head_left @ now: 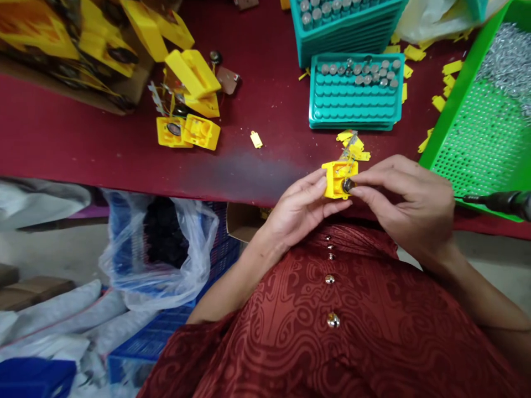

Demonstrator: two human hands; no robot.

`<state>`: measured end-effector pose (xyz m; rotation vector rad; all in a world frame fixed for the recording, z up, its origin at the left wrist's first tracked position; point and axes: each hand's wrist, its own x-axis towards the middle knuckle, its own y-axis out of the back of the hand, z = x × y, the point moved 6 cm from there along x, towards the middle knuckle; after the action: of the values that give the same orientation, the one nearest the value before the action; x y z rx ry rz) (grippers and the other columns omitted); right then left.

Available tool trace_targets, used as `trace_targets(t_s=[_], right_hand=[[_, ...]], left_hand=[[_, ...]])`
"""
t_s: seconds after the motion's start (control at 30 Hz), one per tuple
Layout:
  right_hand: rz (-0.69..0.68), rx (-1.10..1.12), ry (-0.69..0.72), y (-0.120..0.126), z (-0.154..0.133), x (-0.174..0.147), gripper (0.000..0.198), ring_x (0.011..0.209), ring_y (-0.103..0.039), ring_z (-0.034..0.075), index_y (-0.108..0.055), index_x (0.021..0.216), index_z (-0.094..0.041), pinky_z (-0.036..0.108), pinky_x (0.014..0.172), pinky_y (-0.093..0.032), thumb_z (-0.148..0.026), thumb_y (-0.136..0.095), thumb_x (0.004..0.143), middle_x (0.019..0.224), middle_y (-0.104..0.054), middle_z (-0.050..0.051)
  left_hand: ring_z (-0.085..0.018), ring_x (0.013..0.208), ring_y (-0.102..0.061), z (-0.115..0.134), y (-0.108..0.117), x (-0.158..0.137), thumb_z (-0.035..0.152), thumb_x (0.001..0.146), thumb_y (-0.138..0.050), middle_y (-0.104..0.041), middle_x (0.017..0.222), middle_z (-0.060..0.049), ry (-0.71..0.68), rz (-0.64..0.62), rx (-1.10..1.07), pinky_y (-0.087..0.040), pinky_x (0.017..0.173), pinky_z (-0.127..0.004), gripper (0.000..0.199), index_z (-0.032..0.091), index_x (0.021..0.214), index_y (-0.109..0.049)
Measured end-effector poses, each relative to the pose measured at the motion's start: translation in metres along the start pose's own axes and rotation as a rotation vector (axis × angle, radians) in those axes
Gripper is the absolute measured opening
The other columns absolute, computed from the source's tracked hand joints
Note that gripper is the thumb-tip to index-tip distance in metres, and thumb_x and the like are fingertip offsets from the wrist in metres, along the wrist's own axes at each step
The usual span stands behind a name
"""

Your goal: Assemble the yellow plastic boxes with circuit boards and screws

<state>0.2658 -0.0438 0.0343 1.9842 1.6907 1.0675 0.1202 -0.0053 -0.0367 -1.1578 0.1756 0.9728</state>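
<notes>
My left hand (305,202) grips a small yellow plastic housing (331,179) by its left side, its open face turned up. Between the thumb and fingers of my right hand (409,199) is a small round dark metal part (347,185), pressed at the right side of the housing. A thin wire and a clear strip reach out from the housing's top. Just beyond it lie several small yellow plastic tabs (352,146). Part of the housing's inside is hidden by my right fingertips.
A teal tray (354,113) partly filled with metal cylinders stands ahead, with stacked teal trays (307,47) behind. At right are a green basket (450,127) of metal pieces and a dark screwdriver-like tool (498,203). More yellow housings (201,132) lie left, beside a cardboard box (120,105).
</notes>
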Motion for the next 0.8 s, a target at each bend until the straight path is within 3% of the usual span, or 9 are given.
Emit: trace_targets(t_s=[0.17, 0.37, 0.53, 0.63, 0.8], right_hand=[[0.049, -0.074, 0.082, -0.002, -0.001, -0.004, 0.006, 0.082, -0.072, 0.017, -0.080, 0.097, -0.012, 0.031, 0.073, -0.058, -0.010, -0.075, 0.095, 0.089, -0.077, 0.008], [0.022, -0.272, 0.116, -0.003, -0.004, -0.009, 0.012, 0.079, -0.066, 0.018, -0.077, 0.093, -0.016, 0.034, 0.070, -0.051, -0.014, -0.068, 0.100, 0.087, -0.075, 0.006], [-0.042, -0.259, 0.087, -0.008, 0.003, -0.012, 0.022, 0.081, -0.066, 0.017, -0.074, 0.084, -0.018, 0.034, 0.074, -0.051, -0.017, -0.063, 0.103, 0.087, -0.074, 0.006], [-0.022, -0.140, 0.061, -0.006, 0.005, -0.012, 0.017, 0.085, -0.070, 0.017, -0.079, 0.098, -0.018, 0.033, 0.077, -0.055, -0.015, -0.063, 0.102, 0.093, -0.077, 0.006], [0.113, 0.040, -0.125, 0.009, 0.011, -0.014, 0.020, 0.089, -0.074, 0.015, -0.080, 0.115, -0.019, 0.028, 0.079, -0.060, -0.014, -0.067, 0.100, 0.100, -0.079, 0.005]], left_hand=[[-0.021, 0.115, -0.077, -0.002, 0.000, -0.001, 0.027, 0.090, -0.085, -0.079, 0.135, -0.008, -0.028, -0.026, 0.119, -0.062, 0.102, -0.032, 0.036, 0.019, 0.124, -0.081], [-0.025, 0.130, -0.072, -0.002, -0.005, -0.002, 0.036, 0.088, -0.087, -0.073, 0.149, -0.009, -0.096, -0.052, 0.224, -0.061, 0.105, -0.033, 0.045, 0.023, 0.130, -0.078], [-0.020, 0.109, -0.077, -0.003, -0.010, 0.001, 0.035, 0.080, -0.091, -0.081, 0.125, -0.007, -0.065, -0.047, 0.181, -0.065, 0.094, -0.029, 0.042, 0.019, 0.116, -0.079], [-0.017, 0.096, -0.077, -0.004, -0.009, 0.007, 0.038, 0.081, -0.091, -0.081, 0.109, -0.005, -0.032, 0.007, 0.200, -0.066, 0.086, -0.027, 0.037, 0.017, 0.109, -0.078], [-0.018, 0.094, -0.083, -0.004, -0.013, 0.014, 0.028, 0.081, -0.092, -0.084, 0.108, -0.008, -0.022, 0.000, 0.312, -0.065, 0.075, -0.022, 0.040, 0.014, 0.112, -0.071]])
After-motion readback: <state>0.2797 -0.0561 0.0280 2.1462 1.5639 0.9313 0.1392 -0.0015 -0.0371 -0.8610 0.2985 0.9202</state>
